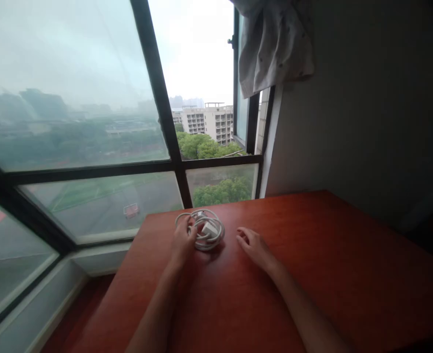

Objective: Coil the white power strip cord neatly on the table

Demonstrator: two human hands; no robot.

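Stretching sideways: white cable coil (209,229); left fingers (183,224) holding its edge, right fingers (245,232) narrowly parted.

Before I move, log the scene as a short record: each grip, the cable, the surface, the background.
Left grip: at the left side of the coiled cable, touching it; firmness unclear
Right grip: right of the cable, apart from it, fingers loosely curled
Cable: pale loops around a white block
Surface: reddish-brown table
Background: dark-framed window, one pane open; pale curtain upper right
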